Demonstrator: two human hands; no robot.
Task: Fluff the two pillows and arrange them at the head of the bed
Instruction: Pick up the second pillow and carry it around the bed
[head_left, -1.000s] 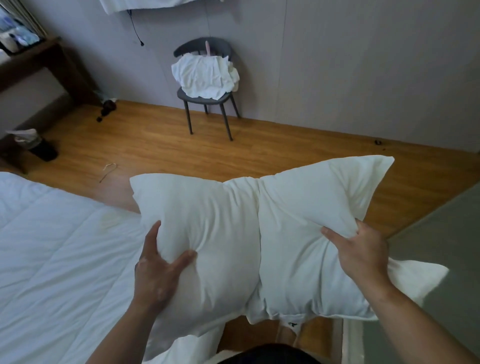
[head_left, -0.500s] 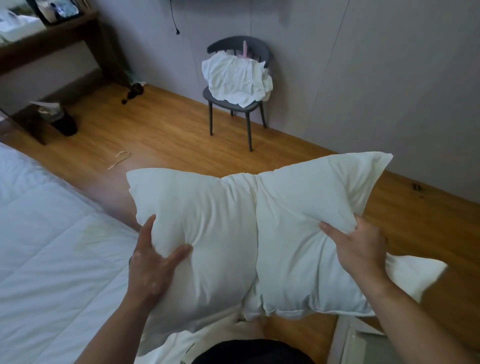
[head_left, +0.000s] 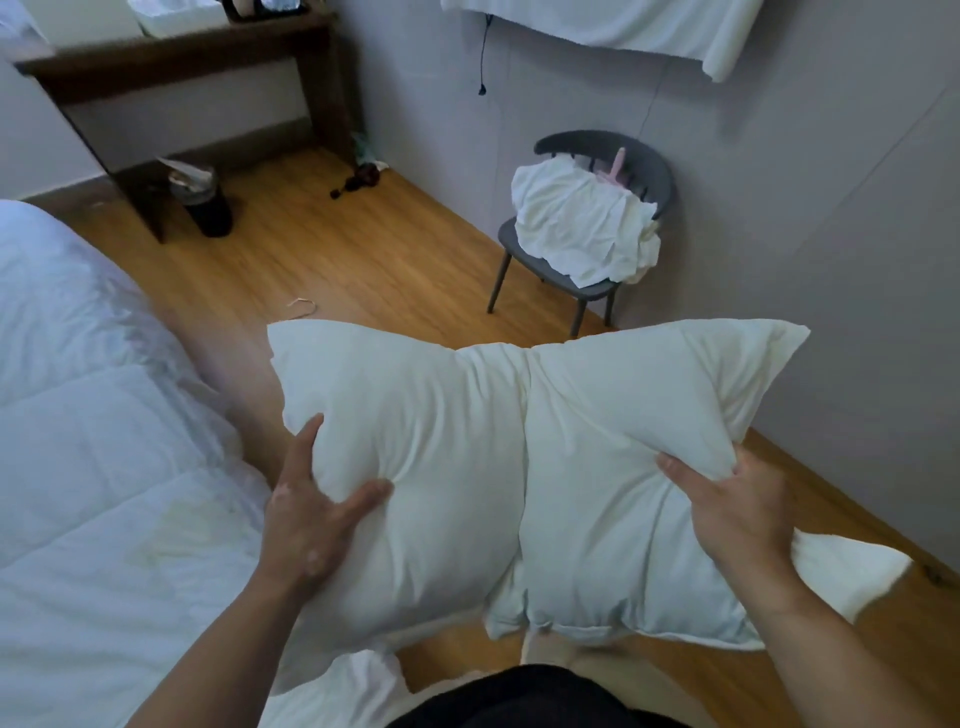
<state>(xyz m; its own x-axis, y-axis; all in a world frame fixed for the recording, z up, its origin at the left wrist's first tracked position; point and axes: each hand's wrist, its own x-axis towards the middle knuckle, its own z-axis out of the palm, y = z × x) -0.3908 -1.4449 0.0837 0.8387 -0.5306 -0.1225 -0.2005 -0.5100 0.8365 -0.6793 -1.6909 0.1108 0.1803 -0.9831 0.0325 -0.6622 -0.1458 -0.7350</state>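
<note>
A white pillow (head_left: 524, 467) hangs in the air in front of me, squeezed into a deep crease down its middle. My left hand (head_left: 311, 519) grips its left half, thumb pressed into the cloth. My right hand (head_left: 737, 509) pinches its right half near the edge. The bed (head_left: 93, 467), covered by a white quilted duvet, lies to my left, beside the pillow. A second pillow is not visible.
A grey chair (head_left: 597, 291) heaped with white linen stands against the grey wall ahead. A dark wooden desk (head_left: 197, 57) and a black bin (head_left: 205, 200) sit at the far left. Wooden floor runs between bed and wall. White cloth (head_left: 623, 26) hangs on the wall.
My view has swung left, so the chair, desk and bin have shifted right in the picture. Both hands keep the same hold on the pillow, which stays creased.
</note>
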